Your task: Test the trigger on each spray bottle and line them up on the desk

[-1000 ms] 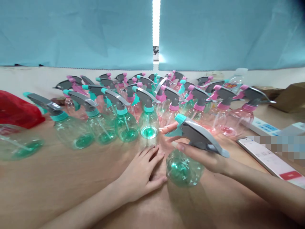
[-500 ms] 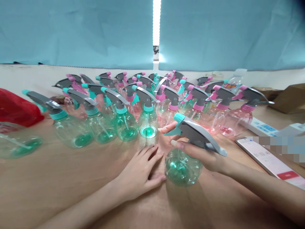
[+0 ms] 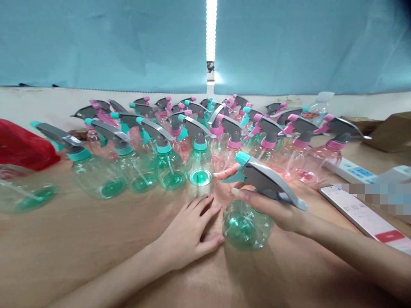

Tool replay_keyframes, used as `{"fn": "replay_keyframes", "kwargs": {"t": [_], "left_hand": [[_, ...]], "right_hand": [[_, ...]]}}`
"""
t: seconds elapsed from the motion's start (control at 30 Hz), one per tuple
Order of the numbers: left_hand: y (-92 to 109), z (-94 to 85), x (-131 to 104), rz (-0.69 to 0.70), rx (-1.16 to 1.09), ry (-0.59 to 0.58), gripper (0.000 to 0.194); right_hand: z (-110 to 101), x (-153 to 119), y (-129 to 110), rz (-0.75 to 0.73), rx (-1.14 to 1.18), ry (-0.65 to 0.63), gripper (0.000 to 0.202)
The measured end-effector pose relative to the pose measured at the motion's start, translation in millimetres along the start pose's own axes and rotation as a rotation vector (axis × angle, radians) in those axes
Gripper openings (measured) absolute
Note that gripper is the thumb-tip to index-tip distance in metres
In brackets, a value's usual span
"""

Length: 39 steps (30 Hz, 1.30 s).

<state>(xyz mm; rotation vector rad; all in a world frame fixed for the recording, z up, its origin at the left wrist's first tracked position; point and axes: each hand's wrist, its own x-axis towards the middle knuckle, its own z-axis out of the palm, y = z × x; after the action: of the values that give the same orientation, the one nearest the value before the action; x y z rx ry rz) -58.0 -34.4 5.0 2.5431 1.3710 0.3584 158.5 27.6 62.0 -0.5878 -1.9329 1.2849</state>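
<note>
My right hand (image 3: 272, 205) is closed round the neck of a clear green spray bottle (image 3: 247, 226) with a grey and turquoise trigger head. The bottle is tilted, its nozzle pointing up to the left, and my index finger stretches out past the trigger. My left hand (image 3: 195, 226) lies flat on the wooden table (image 3: 96, 256) with its fingers apart, just left of that bottle and holding nothing. Directly beyond my hands stands another green spray bottle (image 3: 199, 167), in a front row with several more green ones on the left and pink spray bottles (image 3: 321, 160) on the right.
More spray bottles crowd behind the front row. At the right lie a phone (image 3: 359, 216), a white power strip (image 3: 356, 171) and a brown cardboard box (image 3: 390, 132). A red plastic bag (image 3: 25, 145) sits at the left, near a green-based bottle (image 3: 28, 192) at the edge.
</note>
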Motion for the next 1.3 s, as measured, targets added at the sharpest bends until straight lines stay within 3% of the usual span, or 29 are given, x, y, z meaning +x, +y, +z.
{"fn": "replay_keyframes", "kwargs": {"t": [0.57,0.77,1.03,1.13,1.3], "left_hand": [[-1,0.0,0,-0.004,0.015,-0.009,0.06],[-1,1.4,-1,-0.001,0.0,0.014,0.058],[0,-0.4,1,-0.003,-0.004,0.006,0.056],[0,-0.4,1,-0.005,0.011,0.001,0.058],[0,-0.8,1,-0.01,0.036,-0.012,0.058]], "right_hand": [[0,0,-1,0.007,-0.027,0.016,0.036],[0,2,3,-0.001,0.006,0.001,0.019],[-6,2,-19,0.083,-0.028,-0.093,0.012],[-8,1,-14,0.056,-0.093,-0.081,0.007],[-10,-4,7,0.041,-0.184,-0.01,0.015]]}}
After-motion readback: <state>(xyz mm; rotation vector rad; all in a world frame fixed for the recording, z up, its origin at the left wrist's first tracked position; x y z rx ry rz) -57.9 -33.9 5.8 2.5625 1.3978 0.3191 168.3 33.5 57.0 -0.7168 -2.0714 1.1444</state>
